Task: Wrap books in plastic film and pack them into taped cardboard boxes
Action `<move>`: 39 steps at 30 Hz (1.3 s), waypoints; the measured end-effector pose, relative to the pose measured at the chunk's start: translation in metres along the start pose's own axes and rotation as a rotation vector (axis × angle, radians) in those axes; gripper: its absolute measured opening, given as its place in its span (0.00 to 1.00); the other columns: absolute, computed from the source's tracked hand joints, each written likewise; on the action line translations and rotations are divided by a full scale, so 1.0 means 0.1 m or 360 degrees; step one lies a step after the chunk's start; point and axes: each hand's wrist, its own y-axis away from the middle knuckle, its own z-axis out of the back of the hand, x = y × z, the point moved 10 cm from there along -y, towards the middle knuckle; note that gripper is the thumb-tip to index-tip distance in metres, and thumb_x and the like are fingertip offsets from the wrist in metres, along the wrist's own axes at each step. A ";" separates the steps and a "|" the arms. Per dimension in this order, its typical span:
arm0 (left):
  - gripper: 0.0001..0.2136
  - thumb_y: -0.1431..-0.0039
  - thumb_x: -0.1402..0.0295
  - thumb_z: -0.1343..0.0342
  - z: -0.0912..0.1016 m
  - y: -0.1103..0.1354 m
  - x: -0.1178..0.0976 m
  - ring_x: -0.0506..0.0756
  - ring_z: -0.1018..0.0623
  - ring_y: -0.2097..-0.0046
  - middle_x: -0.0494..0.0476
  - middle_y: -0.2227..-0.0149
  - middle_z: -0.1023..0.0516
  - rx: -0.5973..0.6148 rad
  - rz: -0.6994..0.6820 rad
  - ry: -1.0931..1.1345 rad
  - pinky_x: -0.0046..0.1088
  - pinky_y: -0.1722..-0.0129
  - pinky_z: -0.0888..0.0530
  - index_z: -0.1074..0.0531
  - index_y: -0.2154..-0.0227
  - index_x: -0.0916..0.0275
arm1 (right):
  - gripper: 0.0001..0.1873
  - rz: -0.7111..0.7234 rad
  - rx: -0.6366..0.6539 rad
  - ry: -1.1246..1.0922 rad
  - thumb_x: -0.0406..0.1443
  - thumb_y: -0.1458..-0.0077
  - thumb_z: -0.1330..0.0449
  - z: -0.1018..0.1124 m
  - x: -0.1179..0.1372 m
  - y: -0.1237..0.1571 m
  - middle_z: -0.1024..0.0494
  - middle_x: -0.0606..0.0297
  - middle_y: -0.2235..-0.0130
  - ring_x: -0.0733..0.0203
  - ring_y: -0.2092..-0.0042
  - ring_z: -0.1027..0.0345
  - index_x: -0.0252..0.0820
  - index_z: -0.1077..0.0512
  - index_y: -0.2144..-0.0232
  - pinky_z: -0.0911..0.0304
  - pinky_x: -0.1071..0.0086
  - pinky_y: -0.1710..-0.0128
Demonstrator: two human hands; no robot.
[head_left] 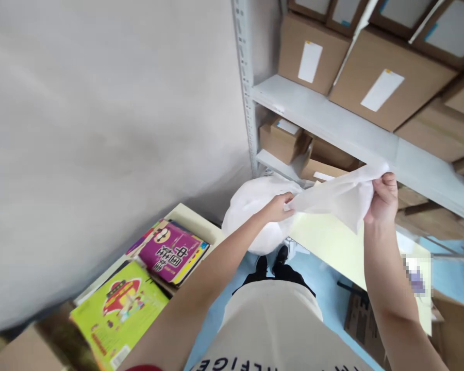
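A translucent white packing sheet (336, 196), probably thin foam, stretches between my two hands. My left hand (280, 207) pinches its near end, right beside a large round white bundle (242, 214) that looks like the same material. Farther right, my right hand (382, 197) is closed in a fist around the sheet's other end, holding it raised above a pale yellow table (317, 234). The sheet hangs down in a loose fold near my right hand. Whether it joins the bundle is hidden behind my left hand.
On the left, a purple book (172, 250) and a green book (119, 309) lie on a pale surface by the wall (119, 129). A metal shelf (317, 111) bears several cardboard boxes (390, 77). An opened carton (458, 324) stands at lower right.
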 end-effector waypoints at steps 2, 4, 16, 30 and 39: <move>0.09 0.52 0.73 0.45 -0.20 -0.15 -0.04 0.54 0.24 0.65 0.52 0.67 0.24 0.0101 -0.0045 -0.0048 0.29 0.63 0.28 0.28 0.65 0.63 | 0.11 0.0048 -0.0135 -0.0016 0.29 0.59 0.32 0.32 0.19 0.00 0.24 0.75 0.71 0.68 0.69 0.29 0.45 0.31 0.75 0.33 0.71 0.64; 0.08 0.52 0.76 0.47 -0.40 -0.30 -0.09 0.55 0.24 0.65 0.53 0.68 0.23 0.0217 -0.0089 -0.0143 0.28 0.63 0.28 0.28 0.67 0.63 | 0.11 0.0141 -0.0291 0.0022 0.28 0.57 0.34 0.73 0.40 0.00 0.23 0.75 0.69 0.66 0.65 0.27 0.46 0.31 0.74 0.31 0.69 0.60; 0.09 0.46 0.75 0.45 -1.00 -1.02 0.25 0.58 0.20 0.56 0.57 0.60 0.17 0.0359 0.0169 -0.0790 0.31 0.56 0.27 0.24 0.64 0.58 | 0.07 0.0279 -0.1104 0.1342 0.38 0.54 0.41 3.55 0.73 0.74 0.32 0.71 0.72 0.64 0.69 0.36 0.44 0.37 0.75 0.36 0.67 0.64; 0.21 0.46 0.82 0.56 -1.91 -0.83 0.98 0.61 0.24 0.49 0.63 0.55 0.19 0.0476 0.0683 -0.1498 0.49 0.40 0.44 0.24 0.58 0.60 | 0.23 -0.0655 0.0125 0.2440 0.30 0.44 0.53 4.40 -1.17 1.24 0.28 0.44 0.51 0.43 0.48 0.33 0.36 0.26 0.51 0.34 0.47 0.47; 0.23 0.39 0.78 0.57 -2.53 -0.59 0.91 0.65 0.43 0.31 0.65 0.33 0.39 0.0471 0.0458 -0.1373 0.57 0.35 0.54 0.31 0.44 0.57 | 0.30 -0.0663 0.0487 0.2630 0.36 0.38 0.53 4.10 -1.55 1.47 0.53 0.41 0.30 0.37 0.28 0.65 0.35 0.46 0.35 0.52 0.37 0.36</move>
